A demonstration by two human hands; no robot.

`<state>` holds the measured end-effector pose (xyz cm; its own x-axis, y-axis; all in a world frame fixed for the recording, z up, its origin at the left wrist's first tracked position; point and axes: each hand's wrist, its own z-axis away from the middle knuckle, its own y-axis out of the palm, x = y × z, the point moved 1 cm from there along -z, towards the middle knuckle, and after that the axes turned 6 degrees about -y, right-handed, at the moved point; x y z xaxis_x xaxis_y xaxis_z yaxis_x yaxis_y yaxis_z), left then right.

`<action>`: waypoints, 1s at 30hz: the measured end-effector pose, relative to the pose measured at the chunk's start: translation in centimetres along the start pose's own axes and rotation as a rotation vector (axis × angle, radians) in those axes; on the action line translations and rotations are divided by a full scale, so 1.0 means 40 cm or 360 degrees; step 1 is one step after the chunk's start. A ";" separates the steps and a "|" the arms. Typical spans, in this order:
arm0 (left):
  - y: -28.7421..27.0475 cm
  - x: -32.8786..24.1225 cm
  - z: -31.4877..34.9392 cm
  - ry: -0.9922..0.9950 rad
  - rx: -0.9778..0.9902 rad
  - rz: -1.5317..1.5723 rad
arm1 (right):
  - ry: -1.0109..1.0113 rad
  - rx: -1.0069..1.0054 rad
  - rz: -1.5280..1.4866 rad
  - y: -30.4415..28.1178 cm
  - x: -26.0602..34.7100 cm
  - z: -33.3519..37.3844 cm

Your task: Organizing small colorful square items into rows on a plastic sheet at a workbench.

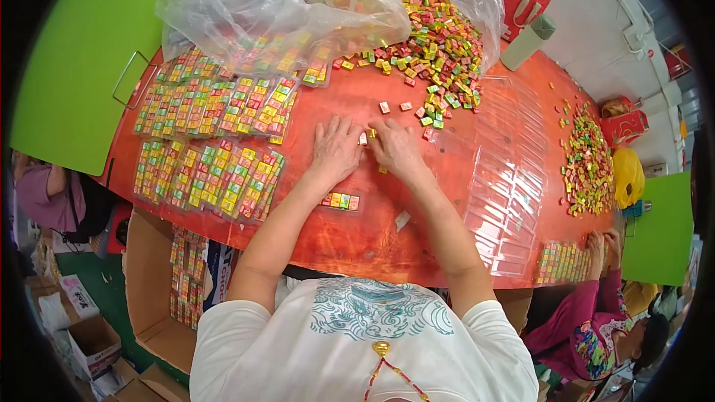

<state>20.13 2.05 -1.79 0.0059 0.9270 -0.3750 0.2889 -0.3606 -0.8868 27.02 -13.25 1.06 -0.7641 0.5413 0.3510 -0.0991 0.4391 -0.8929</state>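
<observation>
Over the middle of the red table, my left hand (337, 147) lies palm down, fingers spread. A small white-and-red box (363, 138) touches its inner edge. Close beside it, my right hand (401, 150) pinches a small yellow box (372, 134) between thumb and forefinger. Below my hands, a clear plastic tray (350, 209) holds a row of coloured boxes; my left forearm partly covers it. Two pale boxes (384, 107) lie just beyond my fingers. Another yellow box (383, 170) shows beneath my right hand.
Filled trays (231, 179) cover the table's left side, partly under clear plastic sheeting (275, 7). A heap of loose boxes (443, 45) spreads at the back. Empty clear trays (506, 179) lie right. Farther right, a person's hands (599, 246) work beside another heap (588, 167). A bottle (527, 43) stands behind.
</observation>
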 end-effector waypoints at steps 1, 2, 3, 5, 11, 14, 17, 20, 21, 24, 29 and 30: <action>-0.004 -0.002 -0.001 -0.0024 -0.0005 0.0009 | 0.0002 0.0003 0.0002 -0.016 0.007 0.005; -0.007 -0.006 -0.002 -0.0024 -0.0004 0.0013 | -0.0015 -0.0005 0.0048 -0.030 0.011 0.011; -0.010 -0.013 -0.004 -0.0067 0.0016 0.0041 | -0.0030 -0.0015 0.0096 -0.039 0.013 0.020; -0.005 -0.021 -0.006 -0.0109 0.0035 0.0073 | -0.0043 0.0018 0.0148 -0.032 0.015 0.040; 0.034 -0.012 -0.008 -0.0036 -0.0054 -0.0086 | 0.0029 0.0069 0.0279 -0.023 -0.042 0.038; 0.036 -0.015 -0.006 -0.0035 -0.0039 -0.0059 | 0.0099 -0.0003 0.0297 -0.008 -0.057 0.019; 0.033 -0.006 -0.003 -0.0065 0.0057 0.0008 | 0.0037 -0.0072 0.0209 0.010 -0.039 -0.001; 0.032 -0.009 -0.001 -0.0051 0.0059 -0.0014 | 0.0044 -0.0098 -0.0014 0.011 -0.049 -0.021; 0.032 -0.011 -0.001 -0.0069 0.0058 -0.0010 | 0.0050 -0.0163 0.0099 0.005 -0.059 -0.031; 0.027 -0.023 -0.004 -0.0121 0.0063 0.0028 | -0.0005 -0.0277 0.0427 -0.002 -0.084 -0.072; 0.030 -0.047 -0.018 -0.0198 0.0103 0.0052 | -0.0037 -0.0018 0.0563 0.008 -0.116 -0.071; 0.034 -0.050 -0.021 -0.0213 0.0127 0.0033 | -0.0051 -0.0102 0.0546 0.009 -0.112 -0.059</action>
<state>21.31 -0.22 -2.02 -0.1177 0.8991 -0.4216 0.2131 -0.3918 -0.8950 31.92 -13.82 -0.16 -0.7658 0.6427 0.0237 0.2062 0.2803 -0.9375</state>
